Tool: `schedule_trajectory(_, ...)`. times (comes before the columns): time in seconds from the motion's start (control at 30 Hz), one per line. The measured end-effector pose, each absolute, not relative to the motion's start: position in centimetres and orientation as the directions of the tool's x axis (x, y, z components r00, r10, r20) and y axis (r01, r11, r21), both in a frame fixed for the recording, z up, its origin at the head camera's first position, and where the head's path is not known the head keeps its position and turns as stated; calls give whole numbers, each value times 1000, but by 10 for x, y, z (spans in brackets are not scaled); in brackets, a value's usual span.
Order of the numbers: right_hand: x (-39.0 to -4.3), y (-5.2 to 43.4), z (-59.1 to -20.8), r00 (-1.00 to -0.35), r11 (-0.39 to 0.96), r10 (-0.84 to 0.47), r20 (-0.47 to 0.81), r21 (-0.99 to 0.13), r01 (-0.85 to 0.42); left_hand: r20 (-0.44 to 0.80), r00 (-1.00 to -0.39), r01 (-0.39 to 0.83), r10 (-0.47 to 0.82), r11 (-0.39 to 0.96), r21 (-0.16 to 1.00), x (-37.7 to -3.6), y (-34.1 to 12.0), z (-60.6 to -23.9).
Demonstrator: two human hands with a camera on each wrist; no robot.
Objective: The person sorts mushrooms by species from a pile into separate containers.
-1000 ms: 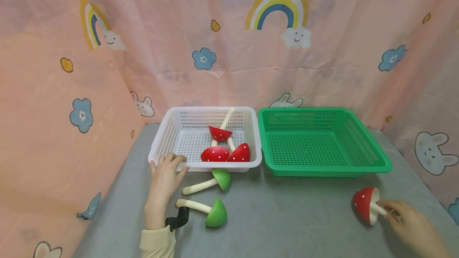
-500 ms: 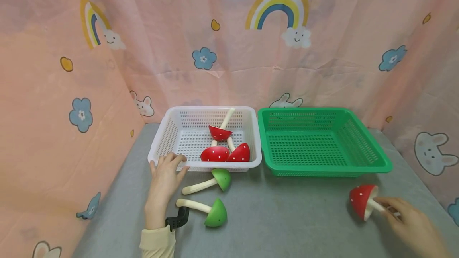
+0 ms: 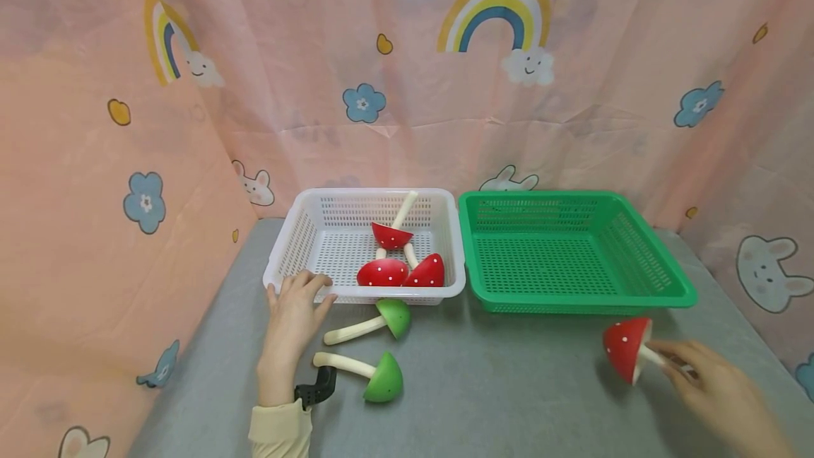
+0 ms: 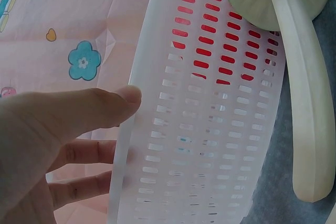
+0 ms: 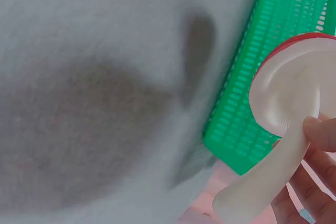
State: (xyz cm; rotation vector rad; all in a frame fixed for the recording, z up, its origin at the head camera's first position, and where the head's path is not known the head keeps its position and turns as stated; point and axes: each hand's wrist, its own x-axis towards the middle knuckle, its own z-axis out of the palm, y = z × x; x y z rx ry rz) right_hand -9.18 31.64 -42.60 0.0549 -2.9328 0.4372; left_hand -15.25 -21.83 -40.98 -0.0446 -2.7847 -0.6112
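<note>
Pink printed cloth with rainbows, flowers and rabbits backs and flanks a grey felt-like tabletop. Item 1: white basket, rectangular, perforated plastic, holding 3 red mushrooms with white dots and pale stems; the left wrist view shows red through the slots of its wall. Item 2: green basket, same form, set just beside the white one on its right; the right wrist view shows only its near corner. Item 3: left hand, lying flat on the table with fingers straight and resting on the white basket's near left rim; the left wrist view shows the thumb pressed against the outer wall, which the head view does not resolve. Items 4 and 5: 2 green mushrooms, smooth domed caps and long curved cream stems, one touching the white basket's front wall, the other nearer the viewer, both just right of the left hand; the left wrist view shows the first one's pale underside and stem. Item 6: red mushroom, held off the table in front of the green basket's near right corner; the right hand pinches its stem. The right wrist view shows its ribbed white underside and the fingertips curled on the stem, detail hidden from the head view.
</note>
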Motion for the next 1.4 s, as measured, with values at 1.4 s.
schedule_trajectory(1.4, -121, 238, -379, -862, 882, -232, 450, -276, -382, 294, -955, 90, -36, 910, 405, -153, -218, -410)
